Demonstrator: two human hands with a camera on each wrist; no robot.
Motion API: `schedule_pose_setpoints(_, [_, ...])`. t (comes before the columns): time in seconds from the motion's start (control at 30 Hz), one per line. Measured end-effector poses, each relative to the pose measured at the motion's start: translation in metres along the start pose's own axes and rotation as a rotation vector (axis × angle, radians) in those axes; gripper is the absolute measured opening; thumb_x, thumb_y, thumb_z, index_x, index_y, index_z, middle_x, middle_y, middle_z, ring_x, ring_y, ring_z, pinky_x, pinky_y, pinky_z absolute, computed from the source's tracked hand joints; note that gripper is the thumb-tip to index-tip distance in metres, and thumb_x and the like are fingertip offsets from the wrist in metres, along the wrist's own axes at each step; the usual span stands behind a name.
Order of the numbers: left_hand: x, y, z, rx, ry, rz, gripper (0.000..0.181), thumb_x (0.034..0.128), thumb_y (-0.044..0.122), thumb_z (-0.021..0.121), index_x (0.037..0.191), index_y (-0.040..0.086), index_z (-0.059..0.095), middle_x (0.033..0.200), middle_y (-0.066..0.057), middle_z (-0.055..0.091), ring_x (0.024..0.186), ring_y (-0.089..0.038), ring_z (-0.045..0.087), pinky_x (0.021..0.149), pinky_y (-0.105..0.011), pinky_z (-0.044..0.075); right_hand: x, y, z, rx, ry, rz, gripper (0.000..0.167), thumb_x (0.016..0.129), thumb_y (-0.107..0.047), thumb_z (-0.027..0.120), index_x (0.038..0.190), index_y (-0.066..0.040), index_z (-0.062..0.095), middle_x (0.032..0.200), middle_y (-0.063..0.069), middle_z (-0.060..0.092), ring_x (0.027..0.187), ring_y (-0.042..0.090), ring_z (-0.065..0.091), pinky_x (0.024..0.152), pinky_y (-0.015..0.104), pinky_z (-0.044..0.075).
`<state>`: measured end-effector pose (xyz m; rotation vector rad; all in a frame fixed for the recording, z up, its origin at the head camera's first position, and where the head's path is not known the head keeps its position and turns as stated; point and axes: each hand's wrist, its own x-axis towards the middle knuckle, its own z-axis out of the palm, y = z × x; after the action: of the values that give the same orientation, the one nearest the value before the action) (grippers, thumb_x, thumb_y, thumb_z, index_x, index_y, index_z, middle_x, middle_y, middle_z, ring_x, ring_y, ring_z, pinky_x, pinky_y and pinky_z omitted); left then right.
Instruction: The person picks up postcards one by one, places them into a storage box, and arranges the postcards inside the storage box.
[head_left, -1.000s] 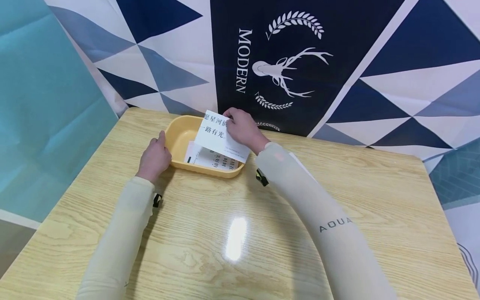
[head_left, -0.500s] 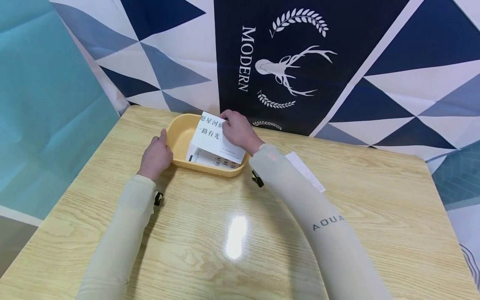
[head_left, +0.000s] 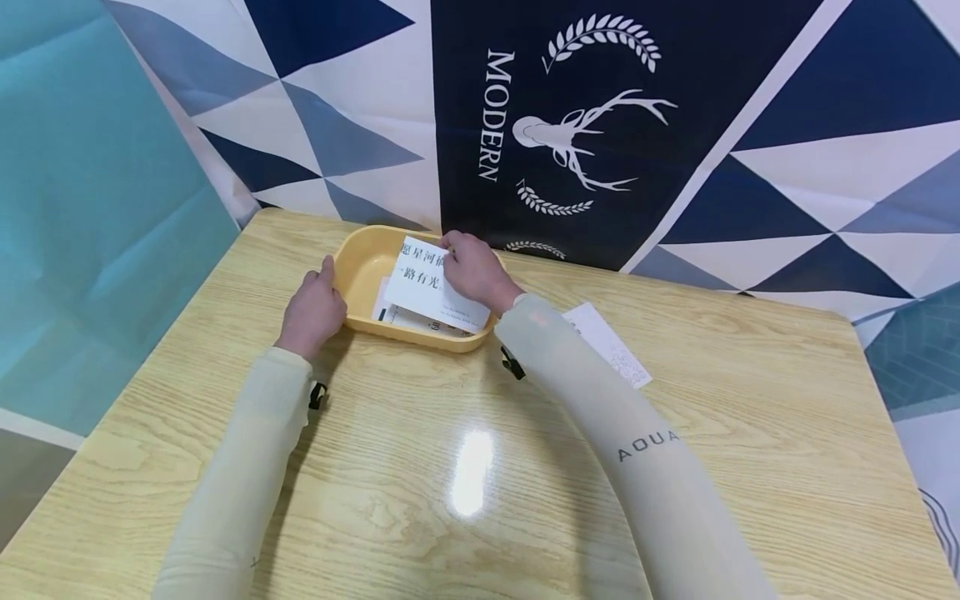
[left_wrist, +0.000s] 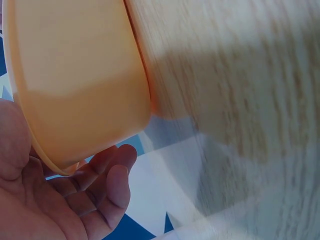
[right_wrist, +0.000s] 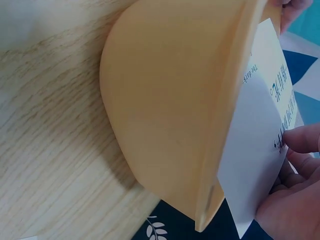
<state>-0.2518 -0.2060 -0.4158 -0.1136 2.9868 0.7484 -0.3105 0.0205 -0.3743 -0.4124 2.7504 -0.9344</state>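
Observation:
A yellow plastic basin (head_left: 366, 271) stands on the wooden table against the back wall. My left hand (head_left: 312, 310) holds its left end; in the left wrist view the fingers (left_wrist: 102, 182) curl below the rim. Between thumb and fingers, my right hand (head_left: 477, 271) pinches a white card (head_left: 420, 287) with printed Chinese characters. That card lies slanted over the basin's right part, its lower edge inside the rim, as the right wrist view also shows. Beneath it, other printed cards (head_left: 386, 314) lie in the basin, mostly hidden.
Another white card (head_left: 617, 354) lies on the table (head_left: 375, 467) right of the basin, partly behind the right sleeve (head_left: 585, 375). A patterned cloth wall (head_left: 555, 133) rises directly behind the basin. The table's left edge is close to the left arm.
My right hand has lowered the white card deeper into the basin, covering more of the cards below. The moved right sleeve uncovers the card on the table. My left hand stays at the rim.

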Motion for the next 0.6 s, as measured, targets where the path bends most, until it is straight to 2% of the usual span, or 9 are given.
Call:
schedule_pose_setpoints(0.3, [0.001, 0.000, 0.001, -0.007, -0.016, -0.017, 0.059, 0.0926, 0.006, 0.025, 0.148, -0.005, 0.007, 0.130, -0.038, 0.038, 0.104, -0.046, 0.052, 0.092, -0.055, 0.041, 0.002, 0.002, 0.009, -0.043, -0.034, 0.017, 0.033, 0.097, -0.014, 0.038, 0.126, -0.007, 0.051, 0.120, 0.008, 0.056, 0.102, 0.019, 0.052, 0.097, 0.034, 0.041])
schedule_pose_setpoints(0.5, [0.000, 0.001, 0.001, 0.000, -0.010, -0.014, 0.059, 0.0931, 0.006, 0.027, 0.148, -0.005, 0.008, 0.130, -0.038, 0.039, 0.102, -0.046, 0.053, 0.090, -0.055, 0.043, 0.003, 0.005, 0.015, -0.081, -0.034, -0.032, 0.031, 0.095, -0.012, 0.040, 0.122, -0.006, 0.054, 0.115, 0.008, 0.060, 0.100, 0.019, 0.054, 0.097, 0.034, 0.042])
schedule_pose_setpoints(0.6, [0.000, 0.001, 0.000, 0.001, -0.009, -0.017, 0.059, 0.0934, 0.006, 0.027, 0.148, -0.005, 0.008, 0.130, -0.037, 0.039, 0.102, -0.046, 0.053, 0.090, -0.055, 0.043, 0.004, 0.005, 0.018, -0.066, -0.037, -0.039, 0.028, 0.095, -0.011, 0.040, 0.119, -0.007, 0.054, 0.111, 0.008, 0.060, 0.097, 0.019, 0.053, 0.095, 0.033, 0.042])
